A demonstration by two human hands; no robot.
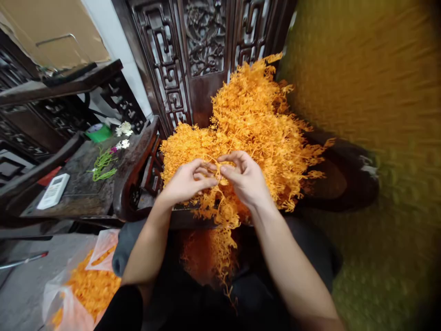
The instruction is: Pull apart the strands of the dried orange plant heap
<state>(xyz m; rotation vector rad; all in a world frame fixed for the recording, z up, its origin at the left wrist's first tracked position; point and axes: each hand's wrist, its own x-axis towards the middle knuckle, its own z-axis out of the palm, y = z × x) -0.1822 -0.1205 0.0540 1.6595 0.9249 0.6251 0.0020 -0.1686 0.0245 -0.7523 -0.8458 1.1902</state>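
A large heap of lacy, branching orange sprigs, which look like plastic flower parts, fills the dark wooden chair seat in front of me. My left hand is at the near side of the heap, its thumb and fingers closed on a thin orange stem. Beside it, my right hand pinches the same stem between thumb and forefinger. Below the hands, a strand of orange sprigs hangs over the seat's front edge between my legs. Fingertips hide part of the stem.
To the left, a dark wooden chair seat bears a white remote control, green stems, white flowers and a green tape roll. An open plastic bag of orange pieces sits on the floor. A carved backrest rises behind the heap.
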